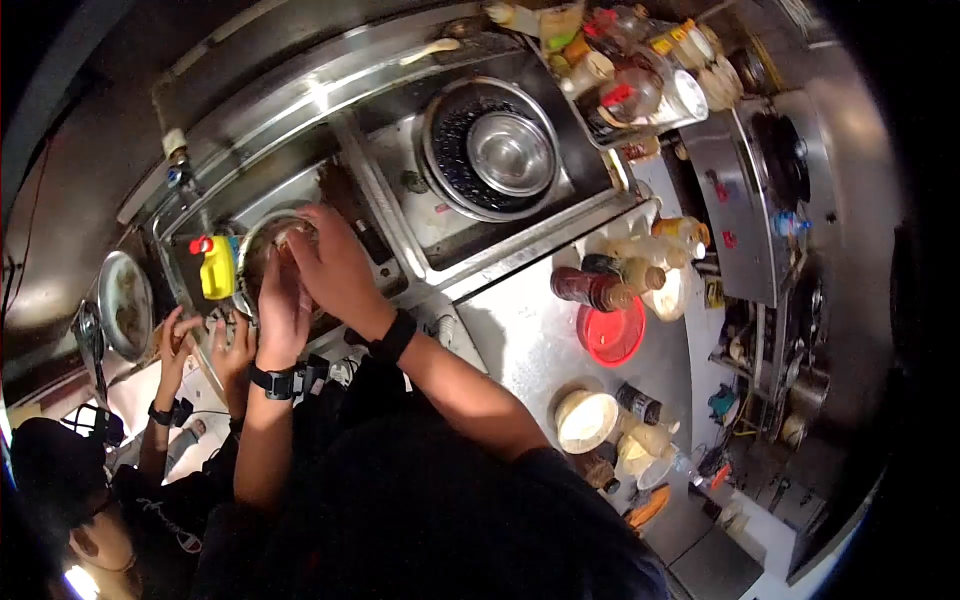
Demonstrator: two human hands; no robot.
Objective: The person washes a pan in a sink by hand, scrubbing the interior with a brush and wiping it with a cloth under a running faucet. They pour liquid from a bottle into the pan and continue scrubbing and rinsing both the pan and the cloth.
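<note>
Both my hands are on a round steel bowl held over the sink. My left hand grips the bowl's near rim from below. My right hand lies over the bowl's right side, fingers curled onto its rim. What is inside the bowl is mostly hidden by my hands. A yellow bottle with a red cap stands just left of the bowl.
A wok burner holding a steel bowl sits to the right. Sauce bottles, a red lid and a white bowl crowd the counter. Another person's hands work at the lower left. Condiment containers stand at the back.
</note>
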